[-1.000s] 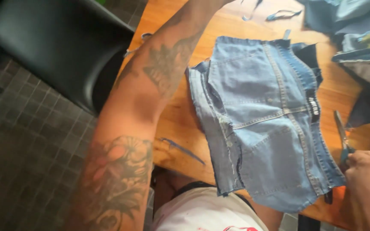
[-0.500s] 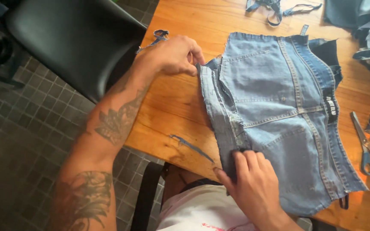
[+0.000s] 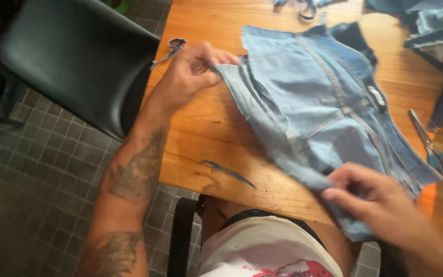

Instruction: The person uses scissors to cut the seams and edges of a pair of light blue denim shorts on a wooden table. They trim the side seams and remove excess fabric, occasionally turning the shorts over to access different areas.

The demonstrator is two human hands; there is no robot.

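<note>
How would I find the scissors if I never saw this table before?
Start at the wooden table and go to its right edge, past the light blue denim piece both hands hold. The grey metal scissors lie flat there, shiny and thin, unlike the soft cloth scraps around.

light blue denim piece (image 3: 314, 97), orange-brown wooden table (image 3: 206, 123)

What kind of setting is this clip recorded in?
Probably a home or small workshop sewing and cutting spot. A wooden table carries a cut piece of light blue denim, scissors and denim scraps. A black chair stands on a grey tiled floor.
</note>
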